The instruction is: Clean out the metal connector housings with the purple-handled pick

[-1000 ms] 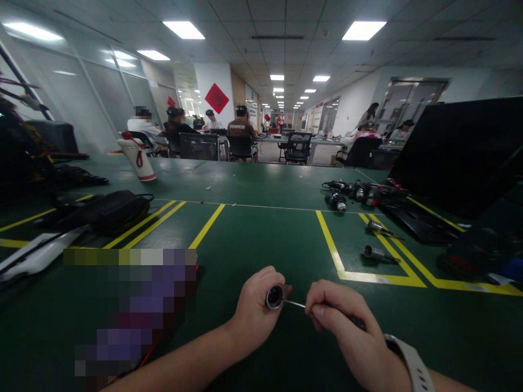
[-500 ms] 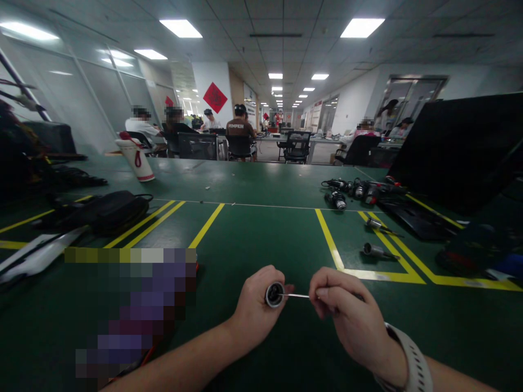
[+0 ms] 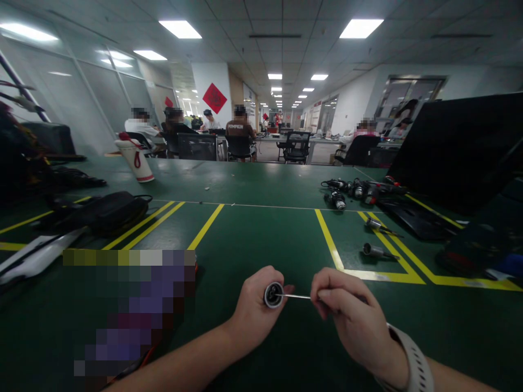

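Note:
My left hand (image 3: 252, 306) is wrapped round a metal cylinder (image 3: 273, 295). The cylinder's round open end faces me and shows dark parts inside. From the right, my right hand (image 3: 349, 310) pinches a thin metal tool (image 3: 299, 296) that looks like a screwdriver. The tool's bare shaft lies nearly level and its tip reaches into the cylinder's opening. My palm and fingers hide most of the tool's handle, and the body of the cylinder is hidden in my left fist.
Two metal connectors with stems, a nearer one (image 3: 378, 251) and a farther one (image 3: 376, 224), lie right on the green table (image 3: 265, 234). Behind them are several cabled connectors (image 3: 338, 200). A black pouch (image 3: 118, 211), a white cup (image 3: 137, 160) and a blurred-out object (image 3: 141, 316) stand left.
Both hands keep their grips and nearly the same place. The cylinder's open end and the tool's tip have shifted very slightly left.

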{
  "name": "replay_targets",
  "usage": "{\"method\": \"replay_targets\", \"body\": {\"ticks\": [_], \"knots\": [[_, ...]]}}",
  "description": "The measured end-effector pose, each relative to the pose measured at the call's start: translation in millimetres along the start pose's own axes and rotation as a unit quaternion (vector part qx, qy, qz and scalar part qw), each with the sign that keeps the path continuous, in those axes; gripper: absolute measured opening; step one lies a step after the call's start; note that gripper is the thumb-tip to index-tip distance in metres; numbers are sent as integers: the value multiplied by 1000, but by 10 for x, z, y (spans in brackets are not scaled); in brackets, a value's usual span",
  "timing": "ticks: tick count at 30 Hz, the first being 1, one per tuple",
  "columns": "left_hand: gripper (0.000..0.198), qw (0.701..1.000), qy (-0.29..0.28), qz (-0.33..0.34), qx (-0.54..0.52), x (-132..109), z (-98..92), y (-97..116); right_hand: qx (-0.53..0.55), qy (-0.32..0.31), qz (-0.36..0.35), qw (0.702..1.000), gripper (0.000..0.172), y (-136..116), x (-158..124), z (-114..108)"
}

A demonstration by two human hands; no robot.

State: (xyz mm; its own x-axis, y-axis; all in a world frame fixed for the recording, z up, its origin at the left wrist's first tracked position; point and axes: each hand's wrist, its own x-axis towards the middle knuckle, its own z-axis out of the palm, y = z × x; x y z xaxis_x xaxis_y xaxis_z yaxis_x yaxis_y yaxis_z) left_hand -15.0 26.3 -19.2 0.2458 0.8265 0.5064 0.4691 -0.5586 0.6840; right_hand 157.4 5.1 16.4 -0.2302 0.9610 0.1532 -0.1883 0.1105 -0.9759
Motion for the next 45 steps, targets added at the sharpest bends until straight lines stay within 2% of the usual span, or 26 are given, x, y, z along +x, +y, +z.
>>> {"method": "replay_targets", "body": {"ticks": [3, 9, 16, 21, 32, 45], "knots": [[25, 1000, 3, -2, 3, -9, -2, -2, -67, -29, -51, 996, 15, -8, -24, -10], [26, 1000, 2, 3, 0, -9, 11, -11, -157, -33, -77, 984, 17, -28, -70, 8], [25, 1000, 2, 5, -9, 0, -2, 10, -113, -30, -89, 989, 16, -4, -74, -22], [23, 1000, -1, 9, -20, -8, -2, -3, -127, -25, -96, 987, 16, 10, -60, -8], [23, 999, -3, 2, -33, -5, -9, -2, -45, -23, -55, 997, 15, 60, -32, 15], [22, 999, -12, -8, -29, -4, 7, -28, -141, -22, -78, 987, 16, -31, -55, 38]]}}
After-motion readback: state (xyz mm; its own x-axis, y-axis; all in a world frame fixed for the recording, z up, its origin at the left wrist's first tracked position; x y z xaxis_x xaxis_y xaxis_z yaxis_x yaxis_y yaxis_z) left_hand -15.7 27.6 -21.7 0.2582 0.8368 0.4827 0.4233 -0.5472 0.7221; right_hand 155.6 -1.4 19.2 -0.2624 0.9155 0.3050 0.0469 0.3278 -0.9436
